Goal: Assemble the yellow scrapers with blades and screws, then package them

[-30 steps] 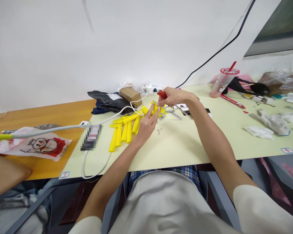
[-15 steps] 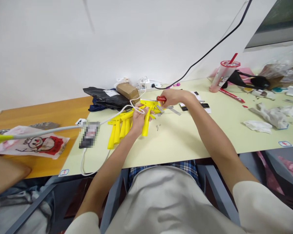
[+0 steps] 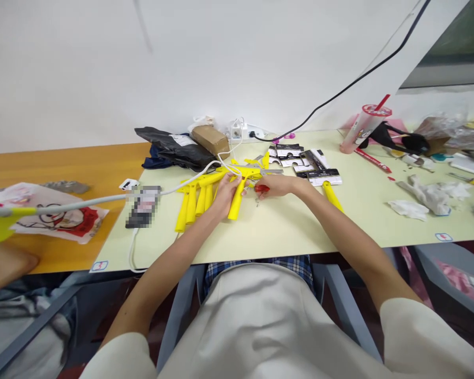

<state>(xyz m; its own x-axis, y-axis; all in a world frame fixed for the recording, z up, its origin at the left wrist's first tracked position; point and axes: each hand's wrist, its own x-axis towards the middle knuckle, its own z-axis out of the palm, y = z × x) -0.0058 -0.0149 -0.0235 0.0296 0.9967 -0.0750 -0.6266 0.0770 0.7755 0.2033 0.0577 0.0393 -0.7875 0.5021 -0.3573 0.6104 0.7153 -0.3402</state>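
The left hand (image 3: pixel 224 195) and the right hand (image 3: pixel 277 186) are working close together above the table (image 3: pixel 284 231), with a yellow scraper (image 3: pixel 237 200) lying between them. The left hand is pinching the scraper near the top of its handle, fingers closed; the right hand is curling around a red handle (image 3: pixel 262 188), whose far end is not showing clearly.

Key relation: the scraper's handle is pointing back toward the wearer, leaning slightly left, while its head is running crosswise beyond the hands, from left to right. The left hand is touching the scraper and is therefore the nearer; the right hand is resting just beside it, on the right. Whether the red handle's end is touching the scraper cannot be told. A grey metal strip (image 3: pixel 272 171) is extending from the head's right end, passing just beyond the right hand.

Surroundings: more yellow scrapers (image 3: pixel 190 207) are lying left of the left hand, black-and-white packages (image 3: pixel 315 159) are lying beyond and right of the right hand, and small metal bits (image 3: pixel 257 203) are lying just nearer the wearer than the red handle.
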